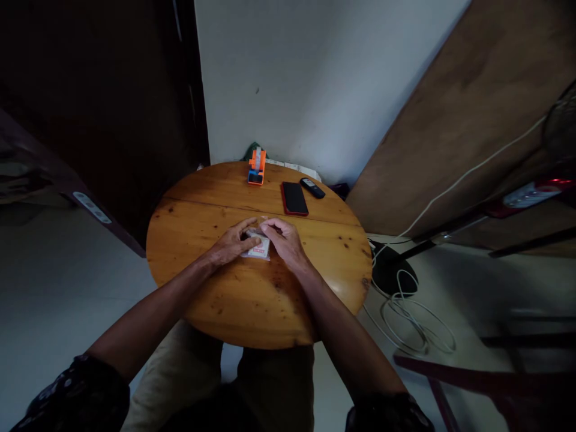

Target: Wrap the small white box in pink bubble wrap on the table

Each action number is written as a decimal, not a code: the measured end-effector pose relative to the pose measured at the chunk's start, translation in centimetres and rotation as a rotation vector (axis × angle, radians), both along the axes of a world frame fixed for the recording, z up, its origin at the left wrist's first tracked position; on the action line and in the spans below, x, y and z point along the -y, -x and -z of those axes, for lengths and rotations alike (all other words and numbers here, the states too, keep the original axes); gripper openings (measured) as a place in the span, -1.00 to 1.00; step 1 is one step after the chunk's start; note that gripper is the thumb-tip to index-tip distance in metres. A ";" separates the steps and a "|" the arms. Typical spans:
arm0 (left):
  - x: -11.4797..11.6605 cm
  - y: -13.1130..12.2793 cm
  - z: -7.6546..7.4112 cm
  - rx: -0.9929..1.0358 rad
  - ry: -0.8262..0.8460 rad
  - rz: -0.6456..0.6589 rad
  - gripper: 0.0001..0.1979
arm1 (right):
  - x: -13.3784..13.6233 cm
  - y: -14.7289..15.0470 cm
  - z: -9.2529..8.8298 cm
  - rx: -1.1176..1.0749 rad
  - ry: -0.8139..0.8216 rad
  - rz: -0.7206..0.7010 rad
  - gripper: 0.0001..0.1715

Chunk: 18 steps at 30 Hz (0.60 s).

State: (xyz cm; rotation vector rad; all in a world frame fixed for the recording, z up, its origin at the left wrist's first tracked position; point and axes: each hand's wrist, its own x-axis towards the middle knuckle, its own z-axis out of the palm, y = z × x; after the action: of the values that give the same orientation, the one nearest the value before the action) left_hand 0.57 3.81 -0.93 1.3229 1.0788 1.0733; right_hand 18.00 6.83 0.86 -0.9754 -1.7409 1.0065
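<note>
A small white packet with red print (260, 248), in clear plastic wrapping, lies on the round wooden table (216, 300). My left hand (233, 242) grips its left side, thumb across the top. At the packet's upper right, my right hand (284, 239) has its thumb and index finger pinched on the edge of the clear wrapping. The fingertips of both hands almost meet above the printed part.
Toward the table's back stand an orange and blue tape dispenser (256, 167), a dark phone with a red edge (294, 198) and a black handset (312, 188). A wall rises behind; cables (416, 324) coil on the floor at right.
</note>
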 end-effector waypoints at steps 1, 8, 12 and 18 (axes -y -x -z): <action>-0.1 0.0 0.1 -0.016 -0.013 -0.012 -0.18 | 0.1 0.0 0.0 0.023 -0.025 0.001 -0.75; -0.2 0.2 0.4 -0.087 -0.068 -0.042 -0.23 | 0.8 0.0 0.0 0.115 -0.143 0.017 -0.81; -0.4 0.4 0.7 -0.077 -0.072 -0.041 -0.27 | 1.1 -0.1 -0.2 0.205 -0.231 0.005 -0.80; -0.9 0.7 1.1 0.057 -0.020 -0.008 -0.32 | 0.8 -1.0 0.0 0.317 -0.465 -0.071 -0.76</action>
State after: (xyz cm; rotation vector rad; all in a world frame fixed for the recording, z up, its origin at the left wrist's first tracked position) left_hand -0.17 4.67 -1.98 1.2972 1.0345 1.1237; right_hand 18.98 6.02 0.82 -0.8020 -2.1573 0.4631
